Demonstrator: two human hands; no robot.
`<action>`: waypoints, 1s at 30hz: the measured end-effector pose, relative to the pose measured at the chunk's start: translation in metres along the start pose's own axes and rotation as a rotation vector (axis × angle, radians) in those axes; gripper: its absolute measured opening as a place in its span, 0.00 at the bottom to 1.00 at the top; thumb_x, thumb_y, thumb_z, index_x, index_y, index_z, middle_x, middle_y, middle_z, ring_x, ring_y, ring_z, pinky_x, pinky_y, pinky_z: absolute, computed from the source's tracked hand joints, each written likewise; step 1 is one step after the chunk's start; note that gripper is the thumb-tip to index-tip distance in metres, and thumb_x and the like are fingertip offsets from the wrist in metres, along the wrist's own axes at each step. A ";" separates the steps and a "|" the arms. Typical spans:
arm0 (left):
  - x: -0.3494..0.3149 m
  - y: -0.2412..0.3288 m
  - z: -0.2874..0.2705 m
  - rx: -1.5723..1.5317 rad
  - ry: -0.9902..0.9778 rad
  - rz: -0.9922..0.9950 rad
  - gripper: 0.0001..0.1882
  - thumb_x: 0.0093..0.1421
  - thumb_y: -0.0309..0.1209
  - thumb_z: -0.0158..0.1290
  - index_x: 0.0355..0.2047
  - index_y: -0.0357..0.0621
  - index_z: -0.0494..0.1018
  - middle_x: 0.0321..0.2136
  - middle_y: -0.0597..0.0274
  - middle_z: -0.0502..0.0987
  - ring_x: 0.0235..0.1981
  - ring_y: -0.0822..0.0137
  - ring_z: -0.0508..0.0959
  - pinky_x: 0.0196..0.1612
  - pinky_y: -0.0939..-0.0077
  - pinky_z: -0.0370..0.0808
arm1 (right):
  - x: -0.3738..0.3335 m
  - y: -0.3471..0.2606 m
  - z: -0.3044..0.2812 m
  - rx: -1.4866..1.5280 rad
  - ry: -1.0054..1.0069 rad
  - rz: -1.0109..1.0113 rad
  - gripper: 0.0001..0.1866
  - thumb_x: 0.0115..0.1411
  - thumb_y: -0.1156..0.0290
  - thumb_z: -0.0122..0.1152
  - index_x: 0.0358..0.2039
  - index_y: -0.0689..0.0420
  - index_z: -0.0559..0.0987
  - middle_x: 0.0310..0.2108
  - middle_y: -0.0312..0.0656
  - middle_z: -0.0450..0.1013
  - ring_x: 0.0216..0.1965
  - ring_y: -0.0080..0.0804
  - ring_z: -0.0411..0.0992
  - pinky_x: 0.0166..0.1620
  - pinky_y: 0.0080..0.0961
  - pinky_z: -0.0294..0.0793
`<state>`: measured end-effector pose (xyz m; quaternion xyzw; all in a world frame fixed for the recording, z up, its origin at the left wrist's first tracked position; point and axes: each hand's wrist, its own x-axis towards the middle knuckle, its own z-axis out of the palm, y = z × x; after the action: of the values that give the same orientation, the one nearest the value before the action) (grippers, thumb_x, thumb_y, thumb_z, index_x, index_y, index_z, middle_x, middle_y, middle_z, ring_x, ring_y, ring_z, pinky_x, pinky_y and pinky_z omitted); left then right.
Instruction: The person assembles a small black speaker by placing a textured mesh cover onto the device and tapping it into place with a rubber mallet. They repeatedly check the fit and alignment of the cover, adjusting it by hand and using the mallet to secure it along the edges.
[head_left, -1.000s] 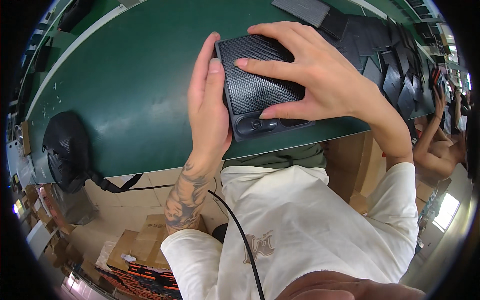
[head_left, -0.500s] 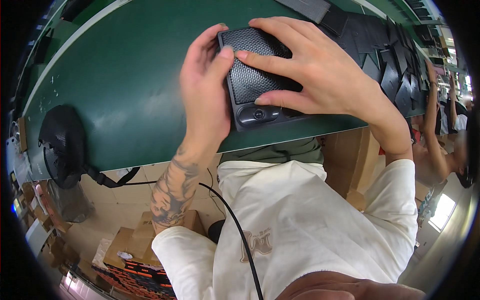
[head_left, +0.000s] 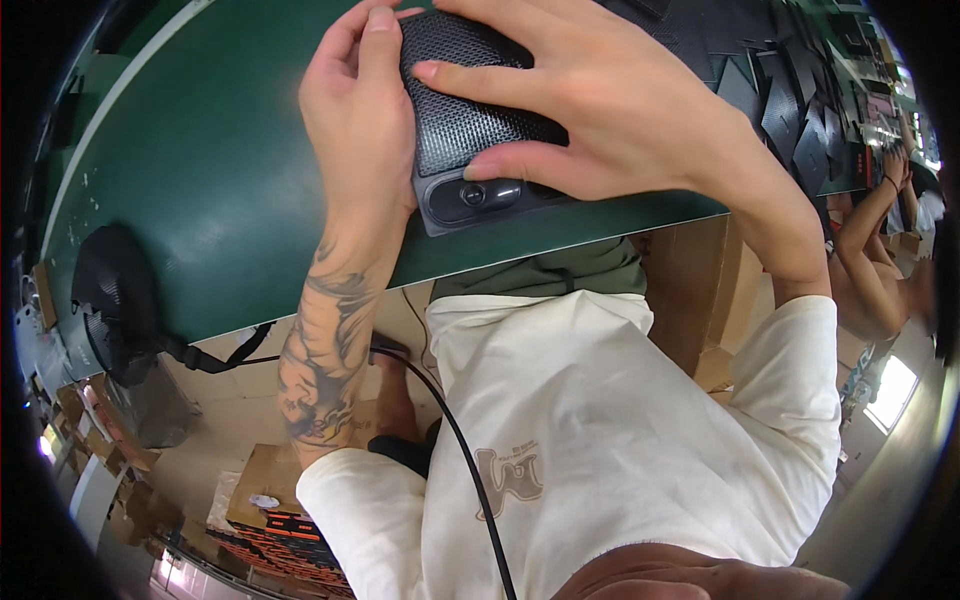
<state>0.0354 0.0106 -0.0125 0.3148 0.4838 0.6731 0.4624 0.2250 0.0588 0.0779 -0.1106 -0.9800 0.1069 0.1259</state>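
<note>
A black box with a woven mesh face (head_left: pixel 455 120), like a speaker, lies on the green worktable at the upper middle. Along its near edge runs a dark oval panel with a round knob or socket (head_left: pixel 473 195). My left hand (head_left: pixel 360 110) is against the box's left side, fingers curled and thumb up by the far left corner; its fingertips are partly hidden. Across the mesh lies my right hand (head_left: pixel 600 110), fingers spread, with index finger and thumb resting on the face. That hand covers the right part of the box, and the far edge is cut off by the picture.
Several flat black pieces (head_left: pixel 790 110) lie heaped at the table's right. A black bag-like item (head_left: pixel 115 290) with a strap sits at the left edge of the green table (head_left: pixel 220 200). Below are cardboard boxes (head_left: pixel 265 480) and a black cable (head_left: pixel 460 440). Another person (head_left: pixel 870 245) is at far right.
Both hands and the box now appear farther up and left in the view, as does the table edge. My left thumb has come off the mesh toward the far left corner.
</note>
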 end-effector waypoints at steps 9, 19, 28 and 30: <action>-0.023 0.011 0.010 -0.047 0.242 0.208 0.18 0.75 0.35 0.49 0.57 0.34 0.67 0.50 0.49 0.77 0.50 0.64 0.76 0.56 0.70 0.74 | -0.031 0.011 0.041 0.291 0.578 0.417 0.38 0.64 0.51 0.66 0.68 0.58 0.68 0.64 0.58 0.68 0.66 0.54 0.66 0.67 0.38 0.66; -0.086 0.001 -0.004 -0.041 0.061 0.290 0.29 0.78 0.46 0.37 0.66 0.33 0.60 0.61 0.45 0.68 0.62 0.54 0.70 0.65 0.56 0.68 | -0.040 -0.006 0.007 0.199 0.361 0.187 0.35 0.56 0.61 0.75 0.62 0.56 0.75 0.59 0.51 0.72 0.58 0.51 0.72 0.60 0.34 0.72; -0.052 0.007 -0.006 0.207 -0.328 0.307 0.41 0.73 0.47 0.48 0.76 0.36 0.45 0.74 0.47 0.53 0.70 0.54 0.62 0.71 0.58 0.60 | -0.063 -0.004 -0.002 0.166 0.317 0.204 0.38 0.60 0.58 0.73 0.69 0.52 0.70 0.72 0.62 0.49 0.72 0.66 0.47 0.72 0.54 0.49; -0.055 0.002 -0.001 0.157 -0.295 0.334 0.41 0.73 0.45 0.48 0.75 0.36 0.46 0.73 0.47 0.54 0.70 0.55 0.63 0.71 0.59 0.61 | -0.069 -0.012 0.015 0.396 0.473 0.386 0.39 0.59 0.59 0.75 0.68 0.54 0.70 0.72 0.61 0.48 0.73 0.58 0.48 0.71 0.47 0.52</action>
<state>0.0542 -0.0411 -0.0099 0.5205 0.4029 0.6474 0.3843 0.2842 0.0275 0.0516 -0.2885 -0.8453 0.2878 0.3457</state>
